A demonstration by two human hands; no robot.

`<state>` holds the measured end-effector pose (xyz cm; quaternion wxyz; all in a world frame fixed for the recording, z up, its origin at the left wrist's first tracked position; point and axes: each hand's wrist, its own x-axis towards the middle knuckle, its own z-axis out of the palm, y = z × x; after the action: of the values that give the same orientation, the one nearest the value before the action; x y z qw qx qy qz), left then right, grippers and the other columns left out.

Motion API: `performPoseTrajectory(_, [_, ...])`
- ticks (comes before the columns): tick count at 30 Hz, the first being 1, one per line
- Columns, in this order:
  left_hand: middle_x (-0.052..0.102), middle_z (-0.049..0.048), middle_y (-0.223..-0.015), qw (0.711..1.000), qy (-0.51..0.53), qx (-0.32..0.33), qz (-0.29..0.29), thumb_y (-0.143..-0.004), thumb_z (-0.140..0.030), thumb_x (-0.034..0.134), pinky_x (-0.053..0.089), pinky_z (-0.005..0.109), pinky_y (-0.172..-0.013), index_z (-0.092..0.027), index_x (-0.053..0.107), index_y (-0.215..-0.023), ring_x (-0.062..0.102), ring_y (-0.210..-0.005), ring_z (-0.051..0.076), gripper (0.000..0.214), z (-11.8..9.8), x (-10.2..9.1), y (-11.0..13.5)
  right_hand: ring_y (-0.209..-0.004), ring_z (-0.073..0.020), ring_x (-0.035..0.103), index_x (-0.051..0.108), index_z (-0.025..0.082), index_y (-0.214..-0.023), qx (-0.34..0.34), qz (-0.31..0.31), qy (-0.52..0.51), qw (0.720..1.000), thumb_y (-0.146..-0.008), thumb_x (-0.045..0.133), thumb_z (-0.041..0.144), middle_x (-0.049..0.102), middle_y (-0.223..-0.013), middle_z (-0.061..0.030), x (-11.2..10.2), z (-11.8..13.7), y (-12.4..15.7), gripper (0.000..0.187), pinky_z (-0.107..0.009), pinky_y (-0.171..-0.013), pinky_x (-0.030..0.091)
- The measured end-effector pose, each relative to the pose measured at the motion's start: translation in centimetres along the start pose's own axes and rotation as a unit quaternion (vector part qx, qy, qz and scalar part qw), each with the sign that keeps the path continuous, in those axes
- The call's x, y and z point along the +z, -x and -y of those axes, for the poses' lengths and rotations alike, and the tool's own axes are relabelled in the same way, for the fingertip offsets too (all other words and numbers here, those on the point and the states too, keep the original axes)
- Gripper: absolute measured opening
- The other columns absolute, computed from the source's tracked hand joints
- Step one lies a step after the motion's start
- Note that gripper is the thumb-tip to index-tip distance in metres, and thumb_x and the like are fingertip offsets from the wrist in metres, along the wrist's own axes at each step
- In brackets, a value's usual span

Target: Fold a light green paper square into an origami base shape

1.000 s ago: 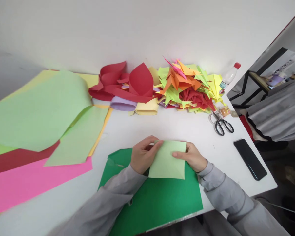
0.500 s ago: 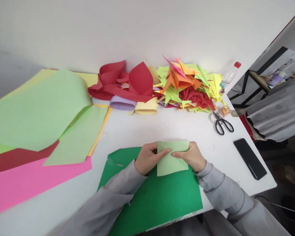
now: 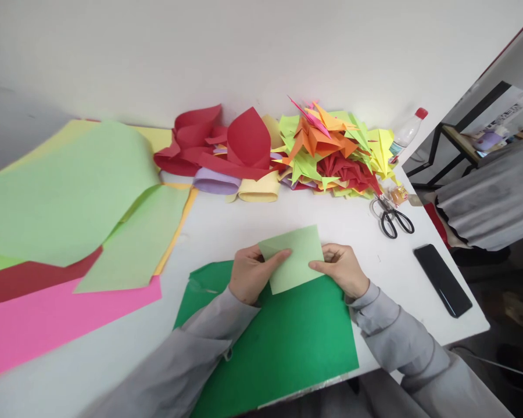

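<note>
A small light green sheet of paper is held up between both hands, tilted with its right side higher. My left hand pinches its left edge, thumb on the near face and fingers behind. At the right edge, my right hand grips it between thumb and curled fingers. Under the hands lies a large dark green sheet at the front edge of the table. The fingers behind the paper are partly hidden.
Scissors and a black phone lie to the right. Folded paper shapes are heaped by the wall, beside curled red paper. Large light green paper and pink paper cover the left. A bottle stands behind.
The light green paper has turned counterclockwise and risen slightly away from me. My left hand has shifted a little left, and my right thumb has moved toward the paper's right edge.
</note>
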<state>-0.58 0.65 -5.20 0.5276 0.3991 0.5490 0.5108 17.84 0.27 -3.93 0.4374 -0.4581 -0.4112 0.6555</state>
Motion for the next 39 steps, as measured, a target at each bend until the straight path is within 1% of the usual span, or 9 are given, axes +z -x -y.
performPoseTrajectory(5, [0.075,0.0082,-0.080,0.998,0.057,0.004,-0.020,-0.052,-0.039,0.084,0.057,0.033,-0.059,-0.014,0.075,-0.072,0.067,-0.068,0.024,0.034,0.3,0.1,-0.1,-0.051,-0.0097,0.059,0.070,0.016,-0.068,-0.036,-0.064,0.042,0.996,-0.053,0.083,0.026,0.068,-0.060,0.0011,-0.5,0.6,-0.3,0.023,-0.021,-0.049,0.047])
performPoseTrajectory(10, [0.075,0.0078,-0.078,0.994,0.098,-0.011,-0.034,-0.048,-0.037,0.086,0.057,0.035,-0.061,-0.014,0.075,-0.070,0.067,-0.068,0.024,0.033,0.1,0.1,-0.2,-0.047,-0.0088,0.056,0.071,0.016,-0.071,-0.077,-0.114,0.048,0.989,-0.059,0.081,0.032,0.066,-0.056,0.0019,-0.9,0.4,-0.6,0.022,-0.022,-0.050,0.047])
performPoseTrajectory(14, [0.075,0.0065,-0.076,0.989,0.138,-0.028,-0.055,-0.045,-0.035,0.087,0.056,0.033,-0.059,-0.014,0.075,-0.069,0.066,-0.065,0.022,0.034,0.1,0.1,-0.5,-0.050,-0.0096,0.059,0.070,0.016,-0.072,-0.061,-0.095,-0.002,0.994,-0.068,0.074,0.041,0.066,-0.056,0.0005,-1.0,0.0,-0.8,0.026,-0.021,-0.051,0.047])
performPoseTrajectory(18, [0.075,0.0061,-0.076,0.989,0.138,-0.013,-0.052,-0.048,-0.031,0.086,0.055,0.031,-0.058,-0.014,0.075,-0.069,0.066,-0.066,0.021,0.029,0.3,0.1,-0.5,-0.049,-0.0098,0.060,0.070,0.015,-0.079,-0.023,-0.041,0.022,0.999,-0.060,0.081,0.037,0.067,-0.057,0.0006,-0.5,0.0,-0.5,0.031,-0.020,-0.050,0.047])
performPoseTrajectory(21, [0.075,0.0061,-0.078,0.991,0.129,0.005,-0.042,-0.051,-0.030,0.085,0.055,0.031,-0.058,-0.015,0.075,-0.070,0.066,-0.067,0.021,0.027,0.5,0.2,-0.3,-0.045,-0.0094,0.058,0.068,0.014,-0.072,-0.013,-0.016,0.060,0.998,-0.059,0.081,0.038,0.065,-0.051,0.0009,-0.2,0.1,-0.3,0.031,-0.021,-0.048,0.047])
performPoseTrajectory(26, [0.074,0.0066,-0.077,0.987,0.159,-0.012,-0.030,-0.053,-0.031,0.085,0.056,0.032,-0.059,-0.014,0.074,-0.071,0.066,-0.067,0.021,0.027,0.4,0.2,-0.3,-0.045,-0.0129,0.062,0.066,0.014,-0.068,-0.009,-0.031,0.059,0.998,-0.062,0.077,0.048,0.065,-0.049,-0.0007,-0.4,0.1,-0.4,0.036,-0.022,-0.046,0.049])
performPoseTrajectory(31, [0.066,0.0056,-0.055,0.980,0.179,-0.060,-0.058,-0.052,-0.047,0.082,0.053,0.034,-0.053,-0.011,0.070,-0.062,0.065,-0.059,0.024,0.039,-0.4,0.3,-0.5,-0.044,-0.0137,0.063,0.066,0.014,-0.068,0.009,-0.022,0.039,0.999,-0.062,0.077,0.049,0.066,-0.052,-0.0015,-0.6,0.2,-0.4,0.037,-0.021,-0.043,0.048])
performPoseTrajectory(35, [0.061,0.0033,-0.050,0.978,0.187,-0.052,-0.073,-0.054,-0.055,0.078,0.052,0.032,-0.053,-0.014,0.066,-0.058,0.063,-0.059,0.022,0.043,-0.6,0.3,-0.5,-0.043,-0.0134,0.063,0.065,0.014,-0.066,0.019,-0.019,0.027,0.999,-0.061,0.076,0.050,0.067,-0.053,-0.0025,-0.6,0.3,-0.4,0.039,-0.020,-0.041,0.047])
performPoseTrajectory(39, [0.055,-0.0003,-0.045,0.983,0.172,-0.037,-0.062,-0.056,-0.053,0.077,0.047,0.028,-0.046,-0.015,0.064,-0.053,0.056,-0.048,0.016,0.040,-0.4,0.3,-0.4,-0.040,-0.0123,0.061,0.064,0.014,-0.064,0.018,-0.031,0.023,0.999,-0.062,0.076,0.051,0.067,-0.052,-0.0031,-0.8,0.3,-0.5,0.039,-0.019,-0.039,0.046])
